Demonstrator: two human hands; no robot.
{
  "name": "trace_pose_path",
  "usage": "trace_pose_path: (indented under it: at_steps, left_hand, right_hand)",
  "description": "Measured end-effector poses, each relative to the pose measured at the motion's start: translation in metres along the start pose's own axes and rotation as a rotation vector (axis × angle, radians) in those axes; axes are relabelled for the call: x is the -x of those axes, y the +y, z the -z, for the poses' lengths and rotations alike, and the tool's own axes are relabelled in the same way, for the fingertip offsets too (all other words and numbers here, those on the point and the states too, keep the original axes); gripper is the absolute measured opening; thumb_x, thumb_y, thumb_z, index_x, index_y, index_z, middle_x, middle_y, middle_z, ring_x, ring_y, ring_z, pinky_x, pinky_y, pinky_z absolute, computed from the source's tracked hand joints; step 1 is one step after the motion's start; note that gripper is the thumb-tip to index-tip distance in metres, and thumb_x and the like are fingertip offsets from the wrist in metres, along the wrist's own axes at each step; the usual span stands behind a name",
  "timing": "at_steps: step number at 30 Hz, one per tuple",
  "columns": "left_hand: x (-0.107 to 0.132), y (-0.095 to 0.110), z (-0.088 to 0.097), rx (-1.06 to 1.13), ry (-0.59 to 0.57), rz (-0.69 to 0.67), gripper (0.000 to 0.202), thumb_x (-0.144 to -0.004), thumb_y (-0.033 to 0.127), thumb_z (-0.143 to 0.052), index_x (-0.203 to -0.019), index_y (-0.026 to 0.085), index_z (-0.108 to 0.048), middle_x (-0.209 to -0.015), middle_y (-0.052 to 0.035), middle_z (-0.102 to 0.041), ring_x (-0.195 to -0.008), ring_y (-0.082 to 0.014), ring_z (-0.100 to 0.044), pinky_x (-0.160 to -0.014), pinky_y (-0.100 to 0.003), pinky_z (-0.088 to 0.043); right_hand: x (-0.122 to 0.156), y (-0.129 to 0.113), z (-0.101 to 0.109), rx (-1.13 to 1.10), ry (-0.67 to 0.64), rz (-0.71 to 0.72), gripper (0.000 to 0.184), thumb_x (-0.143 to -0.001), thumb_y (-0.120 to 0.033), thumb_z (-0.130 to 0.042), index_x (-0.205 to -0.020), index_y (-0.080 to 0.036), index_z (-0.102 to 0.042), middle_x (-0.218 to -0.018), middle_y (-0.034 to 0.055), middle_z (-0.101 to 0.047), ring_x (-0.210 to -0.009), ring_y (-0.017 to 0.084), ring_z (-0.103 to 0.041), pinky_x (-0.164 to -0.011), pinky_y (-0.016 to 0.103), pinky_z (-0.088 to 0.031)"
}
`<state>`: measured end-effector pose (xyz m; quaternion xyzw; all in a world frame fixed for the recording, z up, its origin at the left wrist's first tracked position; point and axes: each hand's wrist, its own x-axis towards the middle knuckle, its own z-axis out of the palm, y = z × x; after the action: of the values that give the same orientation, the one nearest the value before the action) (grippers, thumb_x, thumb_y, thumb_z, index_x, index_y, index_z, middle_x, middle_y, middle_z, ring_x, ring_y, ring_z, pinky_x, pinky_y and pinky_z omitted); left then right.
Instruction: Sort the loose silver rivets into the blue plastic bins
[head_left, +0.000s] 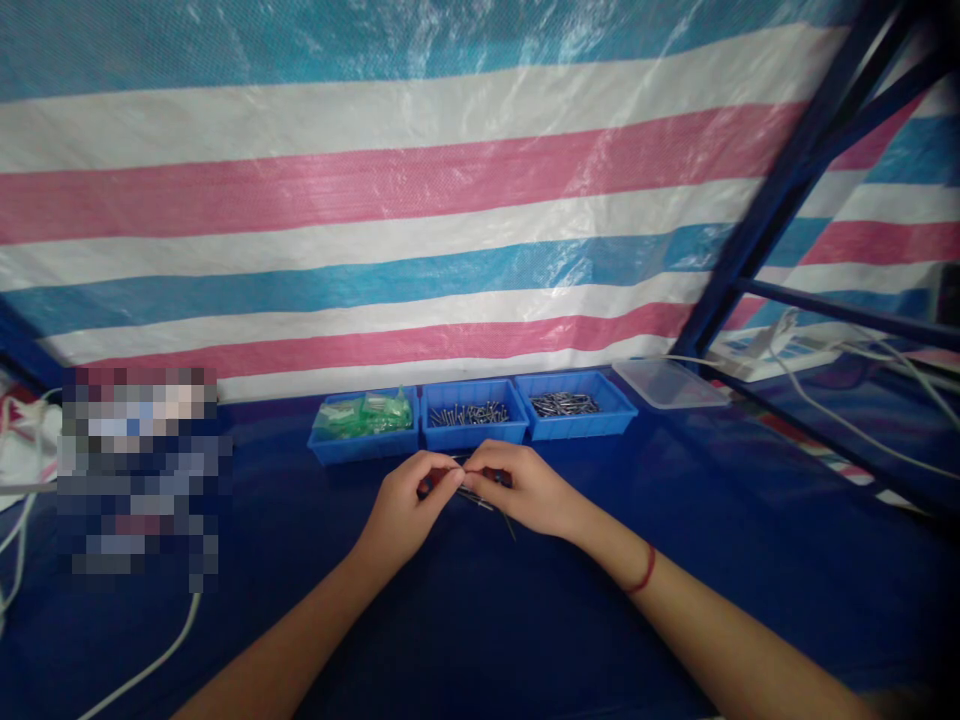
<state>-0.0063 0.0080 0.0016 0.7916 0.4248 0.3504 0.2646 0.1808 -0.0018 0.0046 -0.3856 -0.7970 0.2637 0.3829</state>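
My left hand (411, 500) and my right hand (525, 485) meet in front of the blue bins, thumbs and forefingers pinched together fingertip to fingertip. What sits between the fingertips is too small and covered to name. Just below them show a few slim metal pieces (480, 499), and a thin dark green strip (511, 526) sticks out under my right hand. Whether these are held or lie on the table, I cannot tell. Closest behind the hands is the middle blue bin (474, 434), with loose metal screws or pins (472, 413) inside.
The left blue bin (365, 446) holds green plastic packets (364, 412); the right blue bin (581, 427) holds thin metal pieces (562, 403). A clear plastic lid (670, 383) lies further right. White cables (176, 640) run at left. Blue metal posts (757, 240) and a striped sheet (375, 200) stand behind.
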Motion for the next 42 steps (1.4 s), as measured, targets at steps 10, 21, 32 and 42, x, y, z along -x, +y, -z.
trace_pose_path:
  at_steps: [10,21,32,42]
  left_hand:
    - [-0.0003,-0.0020,0.0008,0.003,0.035,-0.017,0.015,-0.087,0.028,-0.053,-0.084,0.019,-0.064,-0.080,-0.0003,-0.064,-0.072,-0.0132,-0.056,-0.066,-0.024,-0.042]
    - [-0.0002,0.0017,0.0019,0.009,0.030,0.006,0.018,-0.087,0.030,-0.052,-0.086,0.018,-0.065,-0.082,-0.0018,-0.065,-0.071,-0.0140,-0.058,-0.063,-0.023,-0.044]
    - [-0.0011,-0.0008,0.0015,0.010,0.038,-0.006,0.017,-0.087,0.029,-0.053,-0.088,0.018,-0.065,-0.083,-0.0017,-0.065,-0.073,-0.0139,-0.057,-0.067,-0.024,-0.044]
    - [-0.0018,-0.0028,0.0009,-0.014,0.044,-0.007,0.017,-0.087,0.030,-0.052,-0.089,0.019,-0.064,-0.081,-0.0016,-0.064,-0.071,-0.0142,-0.057,-0.065,-0.024,-0.045]
  right_hand:
    - [0.0013,0.0014,-0.0019,-0.007,-0.068,-0.005,0.014,-0.087,-0.019,-0.053,-0.079,-0.017,-0.064,-0.073,-0.0001,-0.058,-0.064,0.010,-0.052,-0.060,0.023,-0.039]
    - [0.0003,0.0004,-0.0023,0.006,-0.002,-0.016,0.012,-0.085,-0.023,-0.055,-0.080,-0.018,-0.065,-0.071,-0.0001,-0.058,-0.062,0.010,-0.052,-0.058,0.023,-0.040]
    - [-0.0009,0.0028,-0.0029,-0.023,0.073,-0.027,0.009,-0.082,-0.021,-0.060,-0.077,-0.018,-0.066,-0.069,-0.0002,-0.058,-0.062,0.011,-0.053,-0.058,0.023,-0.042]
    - [-0.0014,-0.0002,0.0003,-0.018,0.180,-0.042,0.010,-0.081,-0.027,-0.062,-0.079,-0.019,-0.068,-0.072,0.0011,-0.062,-0.062,0.011,-0.054,-0.058,0.024,-0.044]
